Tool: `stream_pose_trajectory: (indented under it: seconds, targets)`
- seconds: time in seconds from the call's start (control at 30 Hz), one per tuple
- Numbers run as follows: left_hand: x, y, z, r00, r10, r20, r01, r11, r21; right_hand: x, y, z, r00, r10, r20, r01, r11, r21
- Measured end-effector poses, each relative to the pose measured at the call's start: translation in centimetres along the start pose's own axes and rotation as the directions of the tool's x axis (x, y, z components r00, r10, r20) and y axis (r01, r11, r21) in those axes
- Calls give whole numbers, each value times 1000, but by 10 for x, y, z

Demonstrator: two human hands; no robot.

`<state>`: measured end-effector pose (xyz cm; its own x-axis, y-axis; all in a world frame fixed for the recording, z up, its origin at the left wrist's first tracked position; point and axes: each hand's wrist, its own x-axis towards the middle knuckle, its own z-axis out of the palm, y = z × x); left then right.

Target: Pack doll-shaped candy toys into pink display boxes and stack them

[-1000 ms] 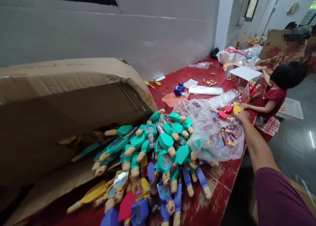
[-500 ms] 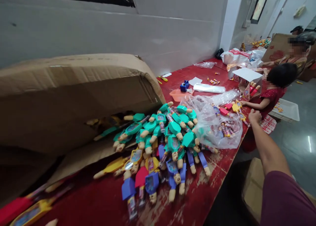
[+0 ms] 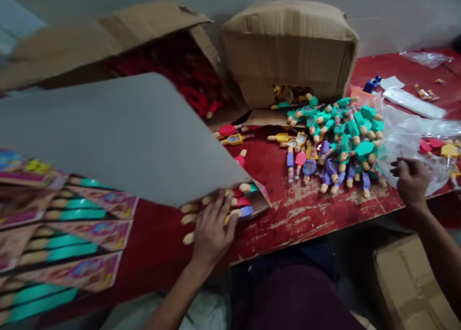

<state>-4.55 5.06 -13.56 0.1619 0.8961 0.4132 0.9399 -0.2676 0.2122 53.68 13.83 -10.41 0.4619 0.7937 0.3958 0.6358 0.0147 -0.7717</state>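
My left hand (image 3: 212,229) lies with fingers stretched over small toys (image 3: 247,210) with rounded beige ends, in a row at the open front of a display box with a large grey panel (image 3: 118,138). Close to a clear plastic bag (image 3: 399,128), my right hand (image 3: 412,181) hovers with its fingers loosely bent and a little apart; I see nothing in it, though it is blurred. Left of that hand is a heap of green toys (image 3: 363,150), with purple toys (image 3: 331,169) along its front edge.
Two cardboard boxes stand along the wall, one holding red pieces (image 3: 194,90), the other box (image 3: 288,42) behind the heap. Packed display boxes (image 3: 104,234) fill the left. A closed carton (image 3: 414,272) sits below the red table's edge (image 3: 306,234).
The view has swung left and down, bringing my left hand and the display boxes into sight. My right hand now appears near the plastic bag; the co-workers are out of view.
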Motion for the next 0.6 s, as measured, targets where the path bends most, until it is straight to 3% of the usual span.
stream_pose_trajectory:
  seconds: [0.07,0.17,0.27,0.37,0.43,0.5,0.57,0.6]
  targets:
    - [1,11,-5,1000,-20,-22,20,1000,-10,-17,-43,54,983,-69,167,75,997,-28]
    - [-9,21,-22,996,-16,-89,12,999,-46,-34,-86,126,857,-216,469,289,953,-90]
    - [-36,12,-44,983,-43,-178,33,998,-56,-45,-109,181,712,-263,651,441,889,-123]
    - [-69,-9,-59,930,-196,-312,181,981,-75,-52,-118,219,640,-196,743,501,840,-210]
    - [-86,-23,-60,850,-407,-335,357,912,-201,-54,-120,234,639,-147,755,507,818,-270]
    - [-95,-34,-56,744,-622,-244,513,765,-389,-55,-120,240,673,-126,729,506,798,-329]
    - [-97,-40,-48,665,-734,-137,579,623,-526,-51,-119,237,727,-118,677,490,780,-390]
    - [-96,-42,-45,648,-755,-104,585,580,-567,-47,-117,231,764,-122,634,471,776,-420]
